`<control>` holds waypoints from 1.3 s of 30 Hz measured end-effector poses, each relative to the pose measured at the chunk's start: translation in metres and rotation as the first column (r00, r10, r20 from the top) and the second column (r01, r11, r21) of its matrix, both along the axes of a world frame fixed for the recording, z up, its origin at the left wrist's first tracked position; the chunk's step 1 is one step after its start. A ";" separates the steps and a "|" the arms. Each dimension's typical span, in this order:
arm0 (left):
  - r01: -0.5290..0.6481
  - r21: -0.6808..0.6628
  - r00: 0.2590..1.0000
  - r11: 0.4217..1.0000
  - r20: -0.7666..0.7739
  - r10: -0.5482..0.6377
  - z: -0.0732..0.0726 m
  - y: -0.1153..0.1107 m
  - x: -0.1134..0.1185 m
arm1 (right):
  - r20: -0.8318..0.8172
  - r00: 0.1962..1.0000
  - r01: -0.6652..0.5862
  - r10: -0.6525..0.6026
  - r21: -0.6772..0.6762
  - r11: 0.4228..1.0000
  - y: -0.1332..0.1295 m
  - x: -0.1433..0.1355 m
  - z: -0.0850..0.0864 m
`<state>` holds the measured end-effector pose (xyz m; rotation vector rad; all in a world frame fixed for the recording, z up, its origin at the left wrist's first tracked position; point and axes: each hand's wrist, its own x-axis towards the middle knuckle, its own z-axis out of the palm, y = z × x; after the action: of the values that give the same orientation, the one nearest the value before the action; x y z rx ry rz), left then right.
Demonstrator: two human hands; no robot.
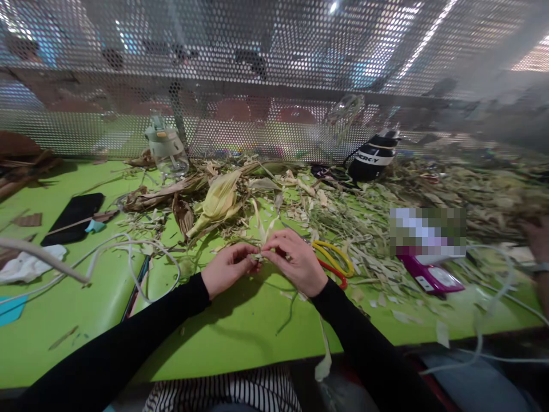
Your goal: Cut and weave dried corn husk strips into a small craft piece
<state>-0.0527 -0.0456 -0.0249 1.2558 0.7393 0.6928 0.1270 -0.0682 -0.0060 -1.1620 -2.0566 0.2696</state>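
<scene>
A pale husk strip (259,226) is held above the table (206,343), near its front edge, at the middle of the view. It is pinched by the fingertips of the left hand (231,266) and the right hand (295,260), which almost meet there. The fingers of each hand are closed on it, but the exact contact is covered by the fingers. From the pinch, 2 pale ends stand up in a V; whether they belong to 1 piece or to 2 pieces cannot be told.

The strip is judged to be very light, thin and dry. It seems soft enough to be bent, yet it may be split along its fibres if it is pulled hard. Little slipping is expected. It is best taken near the base of the V, flat between thumb and forefinger, so that the thin ends are not creased.

A larger husk (218,197) lies behind the left hand, among scraps, and appears bulkier and stiffer. A yellow handle (350,265) and a red handle (342,280) are seen just beside the right hand, partly hidden. A phone (74,218) lies well apart, on the left.
</scene>
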 end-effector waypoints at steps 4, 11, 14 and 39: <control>0.026 0.046 1.000 0.999 0.012 -0.027 0.000 -0.001 0.001 | 0.015 0.997 -0.079 0.079 -0.011 0.997 0.000 -0.005 -0.002; -0.112 -0.088 0.988 0.990 0.098 0.120 0.003 -0.003 0.003 | -0.073 0.995 0.069 -0.066 0.046 0.997 -0.008 -0.010 -0.003; -0.221 -0.140 0.956 0.965 0.164 0.243 0.004 -0.005 0.005 | -0.011 1.000 0.027 -0.027 -0.021 0.999 -0.007 -0.012 -0.008; -0.259 -0.079 0.942 0.963 0.199 0.270 0.018 -0.003 0.001 | 0.057 0.946 -0.274 0.319 -0.384 0.882 -0.015 -0.029 -0.015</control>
<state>-0.0519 -0.0489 -0.0067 1.0264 0.7543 1.0026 0.0984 -0.0831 -0.0213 -1.0910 -2.3585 0.7875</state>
